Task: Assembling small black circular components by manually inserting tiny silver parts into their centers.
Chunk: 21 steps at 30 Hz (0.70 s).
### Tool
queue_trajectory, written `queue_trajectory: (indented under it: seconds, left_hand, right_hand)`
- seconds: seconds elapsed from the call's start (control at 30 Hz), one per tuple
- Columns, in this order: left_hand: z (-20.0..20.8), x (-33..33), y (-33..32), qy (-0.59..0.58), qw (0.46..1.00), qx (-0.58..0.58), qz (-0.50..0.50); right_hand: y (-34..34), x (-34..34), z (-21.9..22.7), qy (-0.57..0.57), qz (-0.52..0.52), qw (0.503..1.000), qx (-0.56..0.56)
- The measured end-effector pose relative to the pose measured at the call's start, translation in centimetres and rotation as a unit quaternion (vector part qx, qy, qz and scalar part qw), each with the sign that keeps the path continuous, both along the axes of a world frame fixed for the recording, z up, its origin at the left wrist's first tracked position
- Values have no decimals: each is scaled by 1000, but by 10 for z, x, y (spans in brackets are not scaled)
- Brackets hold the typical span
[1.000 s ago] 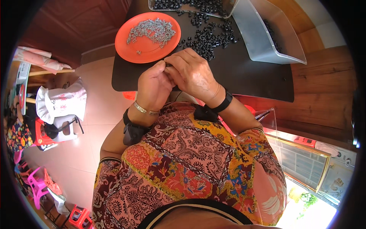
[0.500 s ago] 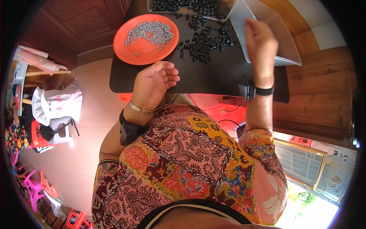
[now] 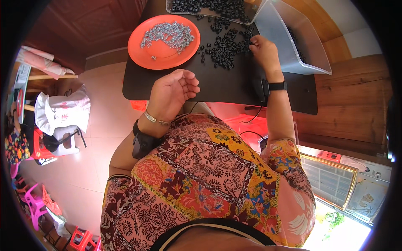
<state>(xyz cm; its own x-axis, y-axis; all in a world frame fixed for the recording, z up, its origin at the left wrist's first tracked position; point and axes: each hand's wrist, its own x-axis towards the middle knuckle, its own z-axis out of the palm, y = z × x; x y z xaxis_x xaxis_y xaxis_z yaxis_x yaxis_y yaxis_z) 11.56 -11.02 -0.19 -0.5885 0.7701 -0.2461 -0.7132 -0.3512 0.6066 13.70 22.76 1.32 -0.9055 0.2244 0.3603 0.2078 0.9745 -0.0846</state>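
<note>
On the dark table lies a loose heap of small black plastic parts [image 3: 224, 52], ring-like or knob-like in shape. At the heap's right edge, my right hand [image 3: 267, 54] pinches with thumb and forefinger at a small black part, partly hidden by the fingertips. My left hand [image 3: 173, 90] is held at the table's near edge, below the plate, its fingers curled in toward the palm. Whatever may be inside those fingers is hidden. An orange-red plate [image 3: 138, 52] carries many small silvery metal pieces [image 3: 169, 35], mostly along its far side.
A clear bin [image 3: 251, 19] with more black parts stands at the far edge. To the right, a translucent, open-sided bin [image 3: 293, 42] holds some black parts. A wooden panel [image 3: 351, 96] adjoins the table's right side. A white sack [image 3: 65, 111] stands at left.
My right hand has come down and left from over the translucent bin to the black heap, its fingers now pinched. My left hand has barely moved.
</note>
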Motion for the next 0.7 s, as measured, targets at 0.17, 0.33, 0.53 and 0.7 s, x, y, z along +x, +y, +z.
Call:
queue_trajectory:
  seconds: [0.17, 0.33, 0.53, 0.7]
  left_hand:
    - [-1, -3, 2, 6, 1000, -2, 9]
    - [12, -4, 8, 67, 998, 4, 20]
    - [15, 2, 10, 90, 995, 38, 36]
    - [12, 1, 5, 92, 993, 50, 50]
  right_hand:
    - [-63, 11, 31, 99, 151, 897, -404]
    - [-130, 29, 45, 105, 303, 805, -499]
    - [-164, 25, 30, 87, 345, 804, -477]
    - [-176, 20, 22, 134, 337, 831, -421]
